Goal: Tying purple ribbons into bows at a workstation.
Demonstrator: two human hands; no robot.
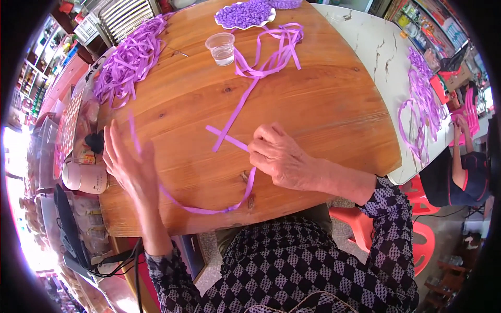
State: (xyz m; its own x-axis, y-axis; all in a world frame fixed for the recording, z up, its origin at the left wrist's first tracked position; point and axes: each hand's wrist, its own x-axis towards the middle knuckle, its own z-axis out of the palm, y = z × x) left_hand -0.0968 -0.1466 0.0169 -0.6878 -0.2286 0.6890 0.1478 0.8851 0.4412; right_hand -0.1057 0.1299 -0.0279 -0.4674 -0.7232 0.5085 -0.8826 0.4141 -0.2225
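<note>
My right hand (282, 156) is closed, its fingers pinching a narrow purple ribbon (209, 211) above the wooden table. A short free end of that ribbon sticks out to the left of the fingers. Below the hand the ribbon hangs in a loop, with a small knot-like spot in it, and curves over to my left hand (128, 164). That left hand is raised at the table's left side, fingers stretched out, and the ribbon passes by its thumb; whether it rests on the palm is hidden. Another purple ribbon (237, 112) lies on the table, its end near the held one.
A clear plastic cup (221, 49) with liquid stands near a white plate (244, 26) of small purple pieces. Purple ribbon piles lie far left (135, 57) and on the white table (420, 99) at right. A pink-white jar (84, 177) is left; another person (464, 167) sits far right.
</note>
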